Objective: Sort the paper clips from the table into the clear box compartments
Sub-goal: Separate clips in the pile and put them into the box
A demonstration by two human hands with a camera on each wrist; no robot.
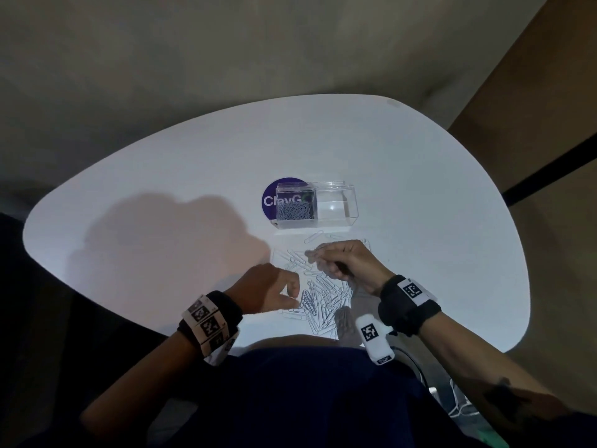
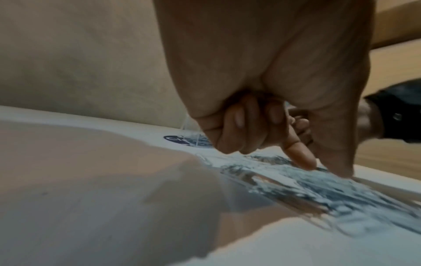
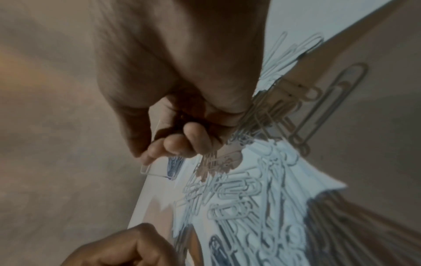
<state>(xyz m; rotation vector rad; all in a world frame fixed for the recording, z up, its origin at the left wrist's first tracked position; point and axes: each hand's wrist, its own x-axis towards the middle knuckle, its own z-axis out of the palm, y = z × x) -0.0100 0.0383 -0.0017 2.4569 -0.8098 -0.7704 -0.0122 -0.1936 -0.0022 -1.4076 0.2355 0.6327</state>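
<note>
A clear box (image 1: 350,205) stands at mid-table with two compartments. Its left one holds small bluish paper clips (image 1: 294,211); the right one (image 1: 336,206) looks empty. A pile of silver paper clips (image 1: 323,302) lies near the front edge, also visible in the right wrist view (image 3: 239,196). My right hand (image 1: 311,257) hovers over the pile's far end, its fingers (image 3: 182,142) curled round a bundle of clips (image 3: 259,109). My left hand (image 1: 293,297) has thumb and forefinger (image 2: 303,160) down on the pile's left edge, other fingers curled. Blur hides whether a clip is pinched.
The white rounded table (image 1: 161,176) carries a purple round sticker (image 1: 269,202) under the box's left end. A faint clear flat sheet or lid (image 1: 274,255) outlines the area under the clips. A few loose clips (image 1: 314,237) lie just before the box. My torso meets the near edge.
</note>
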